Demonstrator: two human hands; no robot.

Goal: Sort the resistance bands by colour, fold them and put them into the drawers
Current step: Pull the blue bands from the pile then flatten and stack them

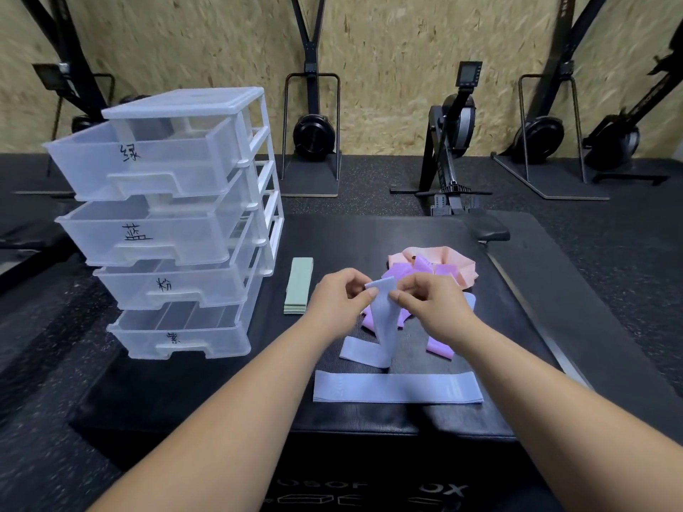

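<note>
Where the padded box (221,393) sits: on the gym floor, black, carrying everything below.
Drawer unit (177,230): at the box's left; four translucent drawers pulled out, each hand-lettered; nothing coloured shows inside.
Pile: purple bands (436,269) tangled over a pink band (458,260), far side of the box.
Flat blue band (397,388): laid straight along the near edge, untouched.
Held blue band (386,323): top end raised, lower loop trailing on the box just beyond the flat one.
Green band (298,286): folded, just right of the drawers, apart from the pile.
Left hand (336,301): thumb and forefinger pinching the held band's top edge.
Right hand (428,301): pinching the same edge, close alongside.
Handling (judged): light, limp, stretchy cloth; not fragile, but it flops and twists. Take it by the end corners, layers squared, and press each fold against the box.
</note>
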